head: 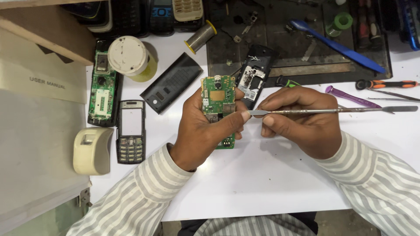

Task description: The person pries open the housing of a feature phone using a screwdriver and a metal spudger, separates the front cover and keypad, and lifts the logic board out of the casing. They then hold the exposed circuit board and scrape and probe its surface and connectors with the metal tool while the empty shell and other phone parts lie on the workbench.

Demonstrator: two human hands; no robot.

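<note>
While the left hand (205, 126) grips a green circuit board (218, 98) upright, right hand (302, 120) pinching a metal spudger (332, 110) level, tip at the board's edge.

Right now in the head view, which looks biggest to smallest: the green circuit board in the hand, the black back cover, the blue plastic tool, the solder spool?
1. Blue plastic tool, longest.
2. Black back cover.
3. Green circuit board; partly hidden by the left hand and held nearer the camera, so its place against the cover is unsure.
4. Solder spool, smallest.
</note>
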